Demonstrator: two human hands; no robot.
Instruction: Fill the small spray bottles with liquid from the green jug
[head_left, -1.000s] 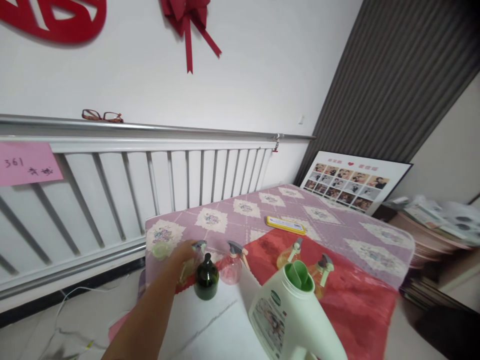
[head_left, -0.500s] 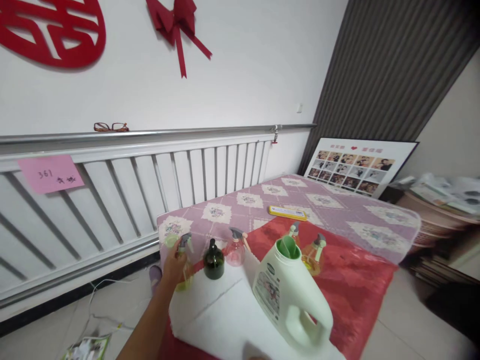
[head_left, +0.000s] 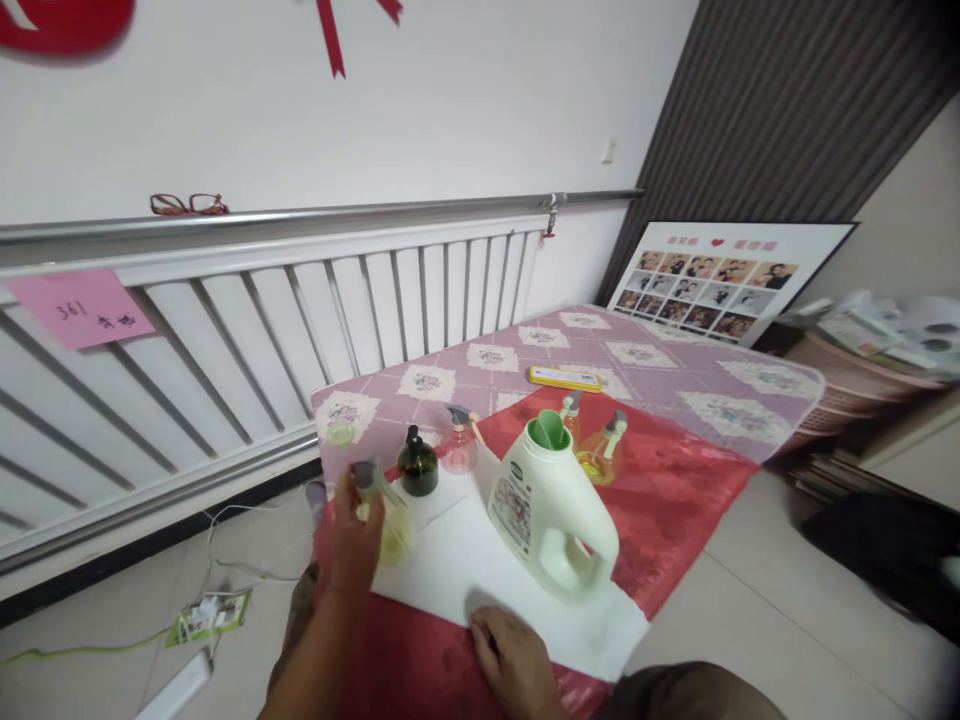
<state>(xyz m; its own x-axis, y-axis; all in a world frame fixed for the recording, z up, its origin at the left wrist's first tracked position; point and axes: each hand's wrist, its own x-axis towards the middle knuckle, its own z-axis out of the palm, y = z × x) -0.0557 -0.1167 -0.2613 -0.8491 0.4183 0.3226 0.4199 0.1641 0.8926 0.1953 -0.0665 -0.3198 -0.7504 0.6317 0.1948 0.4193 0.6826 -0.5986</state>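
Observation:
My left hand [head_left: 360, 535] is closed round the neck of a spray bottle [head_left: 395, 530] with yellow liquid and a grey head, tilted and a little blurred. Low in the view, my right hand [head_left: 514, 660] rests loosely curled at the near edge of a white sheet [head_left: 442, 560], with nothing visible in it. A dark green pump bottle [head_left: 418, 472] and a pink spray bottle [head_left: 459, 452] stand behind the sheet's far edge. On the sheet, a large pale green jug [head_left: 551, 505] stands open, a green funnel-like piece [head_left: 548, 432] in its mouth.
Beyond the jug, an amber spray bottle [head_left: 602, 455] and another spray bottle [head_left: 571, 415] stand on red cloth [head_left: 675, 480]. A yellow case [head_left: 564, 378] and a small greenish lid [head_left: 340, 434] lie on the patterned tablecloth [head_left: 491, 357]. Cables and a power strip [head_left: 176, 685] lie on the floor.
My left hand has brought the yellow spray bottle nearer to me and tilted it. More of my right hand has come into view. The camera has tipped downward.

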